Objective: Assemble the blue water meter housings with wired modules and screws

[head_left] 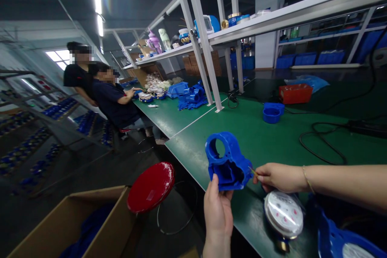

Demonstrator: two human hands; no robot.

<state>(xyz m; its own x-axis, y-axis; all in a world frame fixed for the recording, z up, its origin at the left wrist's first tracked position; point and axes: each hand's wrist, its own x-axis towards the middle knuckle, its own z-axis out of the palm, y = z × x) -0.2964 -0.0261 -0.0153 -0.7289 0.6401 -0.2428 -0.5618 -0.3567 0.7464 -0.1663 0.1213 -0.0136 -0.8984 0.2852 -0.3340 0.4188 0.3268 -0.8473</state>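
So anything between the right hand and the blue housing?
Nothing visible. The right hand pinches a thin yellowish piece right at the edge of the housing; the left hand grips it from below.

Smooth blue plastic housing, matt green bench mat, glossy red stool seat, rough brown cardboard box

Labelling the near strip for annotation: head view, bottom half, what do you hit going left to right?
Cardboard box → red stool seat → blue housing, held by the left hand → right hand → blue casing at the bottom right corner.
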